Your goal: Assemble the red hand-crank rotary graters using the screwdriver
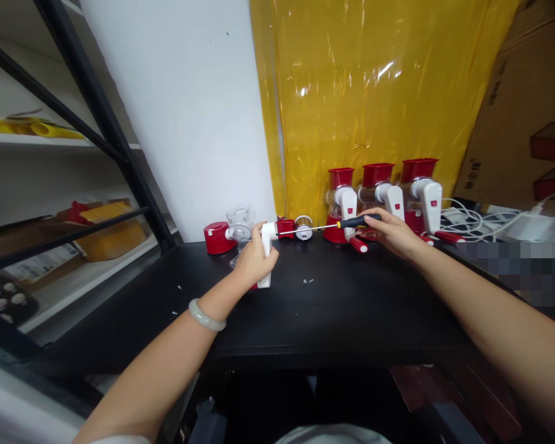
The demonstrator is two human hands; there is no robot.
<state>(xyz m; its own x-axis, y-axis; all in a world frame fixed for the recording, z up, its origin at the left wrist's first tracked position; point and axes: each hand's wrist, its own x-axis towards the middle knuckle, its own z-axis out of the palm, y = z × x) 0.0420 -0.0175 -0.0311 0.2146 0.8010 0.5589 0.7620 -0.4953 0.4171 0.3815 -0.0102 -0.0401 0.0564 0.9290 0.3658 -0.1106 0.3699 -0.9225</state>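
My left hand (254, 262) is closed around a white handle part (267, 246) standing on the black table (333, 308). My right hand (391, 233) grips a screwdriver (333, 226) with a black and yellow handle, held level. Its thin shaft points left at the top of the white part, beside a small red piece (285, 228) and a metal ring (303, 226). A jade bangle (206, 316) sits on my left wrist.
Three red and white hand-crank grinders (382, 194) line the back edge before a yellow plastic sheet (374, 92). A red cap (216, 238) and a clear cup (240, 225) stand left. White cables (476, 219) lie right. Shelving (50, 234) flanks the left.
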